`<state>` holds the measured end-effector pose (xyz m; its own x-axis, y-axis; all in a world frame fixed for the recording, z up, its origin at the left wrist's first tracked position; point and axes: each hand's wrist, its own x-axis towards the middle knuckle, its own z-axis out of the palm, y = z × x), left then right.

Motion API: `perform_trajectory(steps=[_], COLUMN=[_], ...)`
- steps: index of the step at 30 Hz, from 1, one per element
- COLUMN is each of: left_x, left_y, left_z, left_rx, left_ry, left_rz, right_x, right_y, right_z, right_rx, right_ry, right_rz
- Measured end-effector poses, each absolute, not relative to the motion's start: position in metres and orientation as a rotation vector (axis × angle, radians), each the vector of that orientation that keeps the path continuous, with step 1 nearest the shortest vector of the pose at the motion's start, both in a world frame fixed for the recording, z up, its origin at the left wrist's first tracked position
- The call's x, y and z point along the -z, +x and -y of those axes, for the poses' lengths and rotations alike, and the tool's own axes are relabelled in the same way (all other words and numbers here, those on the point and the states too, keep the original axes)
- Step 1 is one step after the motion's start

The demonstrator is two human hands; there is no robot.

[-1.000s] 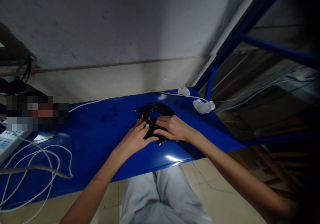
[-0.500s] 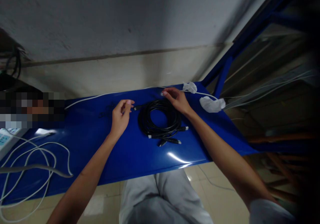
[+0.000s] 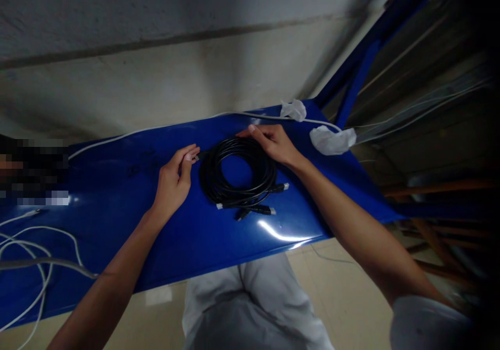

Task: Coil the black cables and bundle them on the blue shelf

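Observation:
A coil of black cable (image 3: 269,170) lies on the blue tabletop (image 3: 175,235), with several pale-tipped plugs sticking out at its near side. At the coil's left, my left hand (image 3: 174,180) has its thumb and fingertips closed at a black cable plug (image 3: 200,155), which they partly cover. Over the coil's far right edge, my right hand (image 3: 273,141) reaches with fingers stretched out along the cable and the thumb apart from them. Its fingertips appear to touch the top of the coil; the undersides of those fingers are hidden.
A white cable (image 3: 128,134) runs along the table's back edge by the wall (image 3: 156,79). White crumpled wrapping (image 3: 332,140) sits on it at the right. Loose white cables (image 3: 47,256) lie at the left. A blue frame post (image 3: 357,82) rises at the back right.
My left fingertips have come up to the plug at the coil's left, from a small gap before. My right hand has moved onto the coil's far edge. The view has tilted down.

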<state>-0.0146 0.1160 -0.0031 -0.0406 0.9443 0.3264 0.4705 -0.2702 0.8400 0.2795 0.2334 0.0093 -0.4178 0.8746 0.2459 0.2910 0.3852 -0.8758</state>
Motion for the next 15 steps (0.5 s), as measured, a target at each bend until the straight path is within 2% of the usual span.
perform_trajectory(steps=[15], left_x=[-0.008], left_y=[-0.010], left_z=[-0.108], left_rx=[-1.229], left_ry=[1.986], left_rz=[-1.570], right_x=[-0.008], right_y=[0.282], right_z=[-0.233], right_rx=[-1.093], right_ry=[-0.978], right_rz=[1.732])
